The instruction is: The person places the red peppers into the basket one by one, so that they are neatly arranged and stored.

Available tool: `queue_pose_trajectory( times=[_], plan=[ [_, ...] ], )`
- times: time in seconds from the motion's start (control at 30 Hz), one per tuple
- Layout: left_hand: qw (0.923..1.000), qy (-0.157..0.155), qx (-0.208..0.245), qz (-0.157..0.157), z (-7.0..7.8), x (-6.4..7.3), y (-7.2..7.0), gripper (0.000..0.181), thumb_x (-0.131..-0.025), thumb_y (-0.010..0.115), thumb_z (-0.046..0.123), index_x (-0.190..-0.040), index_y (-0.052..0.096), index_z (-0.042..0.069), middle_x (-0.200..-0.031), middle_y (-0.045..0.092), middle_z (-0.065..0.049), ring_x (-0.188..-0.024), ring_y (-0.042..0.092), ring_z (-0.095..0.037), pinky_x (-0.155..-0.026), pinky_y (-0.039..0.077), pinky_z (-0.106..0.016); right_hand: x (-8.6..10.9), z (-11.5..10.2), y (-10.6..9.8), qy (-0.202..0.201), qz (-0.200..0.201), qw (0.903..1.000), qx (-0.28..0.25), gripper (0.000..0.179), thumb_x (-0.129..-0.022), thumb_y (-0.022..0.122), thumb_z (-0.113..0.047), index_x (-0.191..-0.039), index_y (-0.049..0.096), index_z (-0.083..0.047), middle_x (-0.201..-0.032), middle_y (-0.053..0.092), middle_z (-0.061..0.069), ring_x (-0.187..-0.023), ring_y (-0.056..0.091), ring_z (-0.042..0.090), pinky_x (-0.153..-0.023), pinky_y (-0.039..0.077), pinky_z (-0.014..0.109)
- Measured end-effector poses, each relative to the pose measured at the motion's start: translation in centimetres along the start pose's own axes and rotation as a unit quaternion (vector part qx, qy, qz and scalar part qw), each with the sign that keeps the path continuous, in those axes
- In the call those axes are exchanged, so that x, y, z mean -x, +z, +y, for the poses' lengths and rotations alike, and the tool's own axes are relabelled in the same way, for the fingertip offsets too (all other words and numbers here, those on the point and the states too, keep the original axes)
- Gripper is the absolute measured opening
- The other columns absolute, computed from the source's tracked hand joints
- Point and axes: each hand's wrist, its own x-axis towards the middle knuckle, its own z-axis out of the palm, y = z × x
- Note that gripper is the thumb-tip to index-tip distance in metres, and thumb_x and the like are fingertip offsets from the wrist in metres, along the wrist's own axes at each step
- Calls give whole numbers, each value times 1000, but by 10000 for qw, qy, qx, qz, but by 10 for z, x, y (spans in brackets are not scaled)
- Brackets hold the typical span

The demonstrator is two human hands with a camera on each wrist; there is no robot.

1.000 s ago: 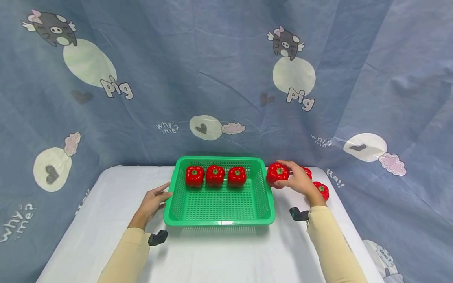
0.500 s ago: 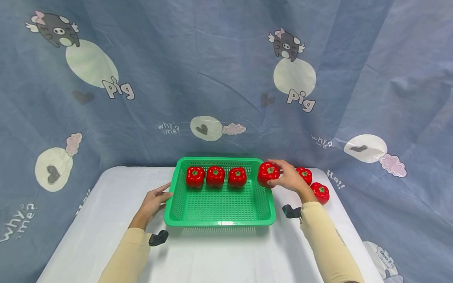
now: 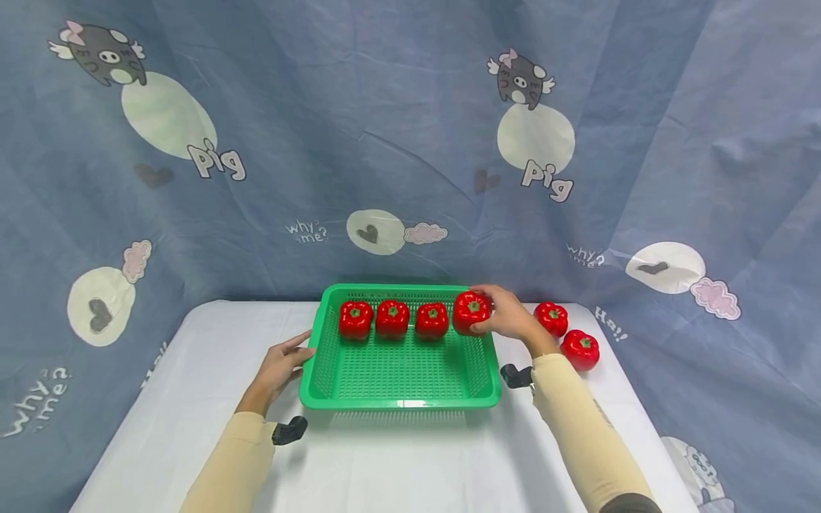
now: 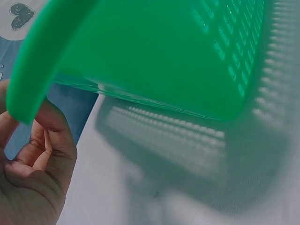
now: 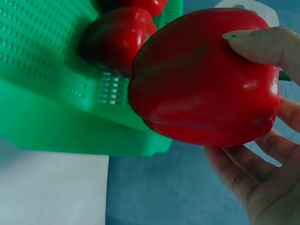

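- we look down on a white-covered table (image 3: 410, 459), its far edge meeting a blue fabric backdrop (image 3: 410, 142) that fills the space behind and along both sides.
- on the fabric we see grey winged pigs (image 3: 521, 80), pale ovals, hearts, pink clouds and the words "pig" and "why me?".
- a green slotted plastic basket (image 3: 400, 404) sits on the far half of the table, casting a soft shadow.
- inside it, three red bell peppers (image 3: 392, 319) stand in a row along the far side, stems up.
- the left hand (image 3: 277, 367) pinches the basket's left rim.
- the right hand (image 3: 509, 317) grips a fourth bell pepper (image 3: 471, 312) between thumb and fingers, over the basket's right end.
- two more bell peppers (image 3: 580, 350) rest on the table's far right corner.
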Motion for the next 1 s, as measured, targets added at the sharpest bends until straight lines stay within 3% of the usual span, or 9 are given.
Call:
queue_pose_trajectory(
  times=[0.27, 0.67, 1.0],
  plan=[
    [10000, 4, -49, -3, -1, 0, -1, 59, -96, 60, 23, -149, 37, 14, -120, 59, -14, -97, 60, -14, -101, 45, -47, -12, -11, 11, -175, -134, 9997, 100, 70, -70, 81, -7, -133, 52, -1, -127, 55, 19, -114, 52, 35, -92, 49, 50],
    [9999, 51, -87, 32, -2, -1, -1, 58, -96, 60, 22, -149, 38, 12, -117, 60, -12, -91, 61, -10, -93, 50, -41, -33, -27, 34, -590, -476, 9964, 379, 67, -69, 83, -6, -130, 56, -1, -122, 61, 13, -112, 57, 27, -94, 49, 41],
    [10000, 69, -34, 19, -2, 0, 0, 59, -95, 61, 23, -148, 39, 12, -114, 60, -11, -91, 61, -11, -93, 49, -41, -44, -39, 52, -514, -854, 9945, 319, 71, -69, 85, -7, -133, 56, -6, -124, 61, 8, -113, 57, 25, -96, 49, 39]
  ],
)
